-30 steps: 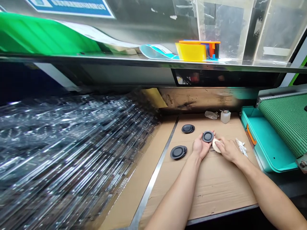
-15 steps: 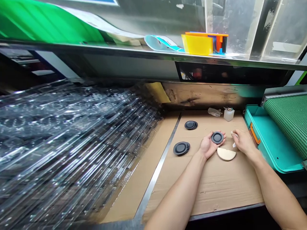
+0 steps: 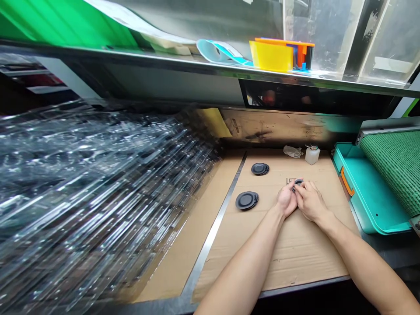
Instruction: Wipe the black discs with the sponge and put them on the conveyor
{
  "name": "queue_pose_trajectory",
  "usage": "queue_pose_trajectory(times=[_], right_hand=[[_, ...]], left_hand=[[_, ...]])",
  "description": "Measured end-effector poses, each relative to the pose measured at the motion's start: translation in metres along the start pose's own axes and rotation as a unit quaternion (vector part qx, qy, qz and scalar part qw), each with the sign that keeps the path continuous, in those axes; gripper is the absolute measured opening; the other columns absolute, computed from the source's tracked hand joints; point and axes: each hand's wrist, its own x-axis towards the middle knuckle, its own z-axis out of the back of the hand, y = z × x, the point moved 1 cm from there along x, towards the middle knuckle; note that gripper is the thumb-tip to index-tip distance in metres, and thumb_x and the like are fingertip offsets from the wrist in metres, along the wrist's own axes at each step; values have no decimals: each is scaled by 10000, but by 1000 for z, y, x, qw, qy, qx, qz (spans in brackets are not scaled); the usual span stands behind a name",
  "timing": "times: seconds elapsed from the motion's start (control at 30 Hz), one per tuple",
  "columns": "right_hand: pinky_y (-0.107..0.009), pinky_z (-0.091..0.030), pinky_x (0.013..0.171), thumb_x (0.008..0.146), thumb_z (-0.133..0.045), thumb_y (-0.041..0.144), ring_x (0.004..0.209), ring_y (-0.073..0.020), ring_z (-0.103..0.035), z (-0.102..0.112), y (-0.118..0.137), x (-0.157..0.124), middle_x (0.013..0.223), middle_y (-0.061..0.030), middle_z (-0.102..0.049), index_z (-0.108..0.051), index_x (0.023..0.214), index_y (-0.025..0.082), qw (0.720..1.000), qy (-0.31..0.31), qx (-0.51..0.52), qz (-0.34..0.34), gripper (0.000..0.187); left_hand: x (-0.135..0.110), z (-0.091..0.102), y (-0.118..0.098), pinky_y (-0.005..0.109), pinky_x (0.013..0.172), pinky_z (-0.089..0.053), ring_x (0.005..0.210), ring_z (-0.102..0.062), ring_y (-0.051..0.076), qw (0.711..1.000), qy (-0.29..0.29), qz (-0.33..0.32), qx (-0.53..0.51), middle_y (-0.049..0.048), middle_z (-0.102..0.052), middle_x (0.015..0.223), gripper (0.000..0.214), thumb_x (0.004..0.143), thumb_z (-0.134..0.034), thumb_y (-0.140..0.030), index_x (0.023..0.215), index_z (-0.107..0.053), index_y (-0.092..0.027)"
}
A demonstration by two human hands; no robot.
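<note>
My left hand [image 3: 286,201] is palm up, its fingers around a small round black disc [image 3: 298,182] with a raised rim, now tilted and partly covered. My right hand [image 3: 311,200] meets it from the right, fingers bent and pinched together at the disc's near edge. Whatever lies between the right fingertips is hidden. To the left on the cardboard [image 3: 278,258] lie two small piles of similar black discs, a nearer pile [image 3: 246,201] and a farther pile [image 3: 260,169].
A small whitish bottle [image 3: 312,155] and a crumpled clear wrapper [image 3: 292,152] stand at the back. At right are a teal tray [image 3: 370,218] and a green conveyor belt [image 3: 393,153]. Stacked clear plastic trays [image 3: 114,210] fill the left. A metal shelf [image 3: 210,68] crosses above.
My right hand has moved left onto the disc in my left hand. The disc has tilted. The small white piece in the right fingers and the cream half-round piece are no longer visible.
</note>
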Motion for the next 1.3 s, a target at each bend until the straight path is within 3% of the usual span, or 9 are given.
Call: queue_pose_trajectory(times=[0.1,0.17,0.27,0.43,0.57,0.73,0.87,1.03,1.3], right_hand=[[-315,-473,859,1005,-465,185,1025,-228,-543,7,-3,-5,1153,-101,-631,-678,1279,232,997,61,-27,42,350],[-329,-473,852,1002,-449,160,1035,-244,-545,12,-10,-6,1157,-113,-636,-680,1281,217,995,74,-70,12,367],[-357,-472,877,1024,-386,160,1043,-267,-545,15,-18,-3,1129,-138,-645,-669,1299,174,990,57,-122,-49,394],[-312,-477,902,1032,-421,196,1072,-229,-553,9,-11,-4,1214,-106,-643,-653,1321,212,994,78,-74,27,372],[-319,-485,903,1024,-425,181,1087,-237,-557,6,-10,-4,1204,-119,-651,-666,1302,202,996,50,-74,-5,368],[-323,-495,895,1019,-448,195,1080,-238,-568,2,-6,-4,1210,-104,-666,-657,1324,222,994,67,-69,42,371],[-342,-499,892,1013,-447,191,1075,-248,-567,0,-2,-3,1210,-117,-669,-680,1290,218,995,56,-81,5,363],[-320,-485,854,1016,-451,200,1050,-236,-566,2,-2,-3,1148,-107,-679,-689,1263,230,996,49,-71,25,344],[-320,-416,815,1012,-473,249,984,-227,-586,24,-39,0,1010,-86,-689,-738,1061,213,991,-33,-87,-99,272]], left_hand=[[1,4,-5,398,983,-547,1044,-710,245,1000,-8,-5,6,171,-735,1071,333,1043,-392,-287,984,-673,-118],[2,4,-6,404,959,-559,1033,-715,248,1000,-10,-6,10,174,-735,1069,323,1046,-391,-285,993,-661,-116],[3,3,-5,419,951,-568,1025,-719,253,1000,-14,-15,5,176,-736,1050,310,1047,-391,-274,993,-649,-110],[3,5,-9,427,971,-565,1059,-714,259,999,-25,-23,-6,182,-732,1094,321,1049,-375,-293,1029,-642,-115],[4,7,-11,450,986,-556,1100,-702,270,999,-20,-28,-12,200,-721,1151,333,1046,-368,-291,1130,-633,-108],[5,7,-11,413,979,-554,1085,-708,260,999,-26,-32,-22,207,-715,1175,332,1047,-381,-296,1156,-622,-95],[5,5,-11,407,1010,-535,1085,-707,243,998,-35,-43,-29,184,-719,1174,327,1045,-384,-291,1189,-620,-115],[4,4,-11,424,989,-542,1072,-707,252,998,-37,-40,-22,185,-713,1184,307,1035,-400,-287,1173,-621,-123],[-2,6,-29,462,829,-583,1093,-694,322,996,-22,-35,-80,211,-682,1238,383,1004,-330,-310,1153,-628,-120]])
